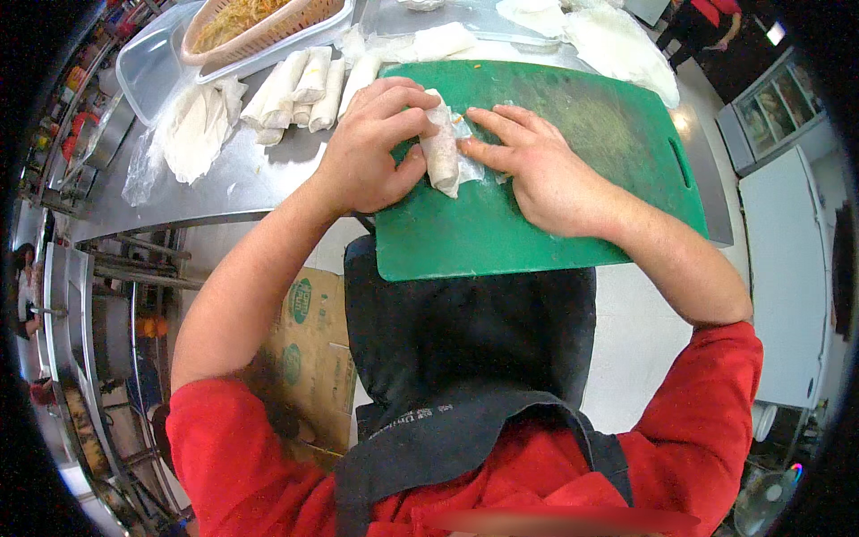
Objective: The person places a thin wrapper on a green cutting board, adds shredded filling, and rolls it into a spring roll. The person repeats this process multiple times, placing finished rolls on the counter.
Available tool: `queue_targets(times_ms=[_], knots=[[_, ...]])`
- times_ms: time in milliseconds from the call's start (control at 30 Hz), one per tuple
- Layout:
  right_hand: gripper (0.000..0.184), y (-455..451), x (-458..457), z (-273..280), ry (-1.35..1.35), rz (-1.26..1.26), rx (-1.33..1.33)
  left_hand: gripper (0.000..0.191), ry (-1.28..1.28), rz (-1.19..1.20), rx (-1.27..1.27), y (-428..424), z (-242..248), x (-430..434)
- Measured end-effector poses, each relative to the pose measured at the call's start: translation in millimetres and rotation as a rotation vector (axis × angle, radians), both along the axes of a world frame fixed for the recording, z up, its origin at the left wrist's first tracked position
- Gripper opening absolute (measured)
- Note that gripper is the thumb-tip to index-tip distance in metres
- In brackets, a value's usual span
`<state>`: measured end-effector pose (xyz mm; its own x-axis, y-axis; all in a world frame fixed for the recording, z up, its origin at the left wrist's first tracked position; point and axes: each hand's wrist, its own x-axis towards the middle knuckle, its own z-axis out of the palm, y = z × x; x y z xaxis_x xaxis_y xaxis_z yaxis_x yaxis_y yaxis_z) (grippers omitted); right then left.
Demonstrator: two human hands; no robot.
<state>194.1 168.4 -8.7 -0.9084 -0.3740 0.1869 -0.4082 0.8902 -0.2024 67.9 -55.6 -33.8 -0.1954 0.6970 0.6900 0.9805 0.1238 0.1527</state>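
Observation:
Over the left part of a green cutting board [590, 134], my left hand [376, 144] holds a white rolled wrapper [440, 148] by its left side and upper end. My right hand [537, 158] rests on the board just right of the roll, fingers spread, fingertips near a thin translucent piece of wrapper [472, 168]. A shred of orange filling lies by those fingertips. Several finished rolls [327, 94] lie piled on the steel table, up and left of my left hand.
A basket [268, 30] of shredded filling stands at the upper left in a plastic tray. Loose wrapper sheets [194, 131] lie on the steel table [248, 184] at left. More white sheets [621, 50] lie behind the board. Another person [704, 27] stands at the upper right.

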Motion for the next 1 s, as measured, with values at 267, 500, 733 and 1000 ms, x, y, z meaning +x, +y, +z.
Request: queue_targets(times_ms=[267, 500, 733, 1000], knots=[[0.055, 9.2, 14.7, 9.1, 0.069, 0.126, -0.004, 0.020, -0.002, 0.007, -0.015, -0.2, 1.1, 1.0], [0.055, 3.7, -3.6, 4.3, 0.029, 0.033, 0.065, 0.021, -0.023, -0.011, -0.004, 0.6, 1.7, 0.9], [0.062, 15.0, -25.8, 7.9, 0.062, 0.045, 0.035, 0.025, -0.033, -0.045, 0.014, -0.4, -6.0, -6.6], [0.060, 2.9, -17.5, 29.3, -0.080, 0.081, 0.116, 0.022, -0.038, -0.040, 0.032, -1.7, -0.9, 1.4]])
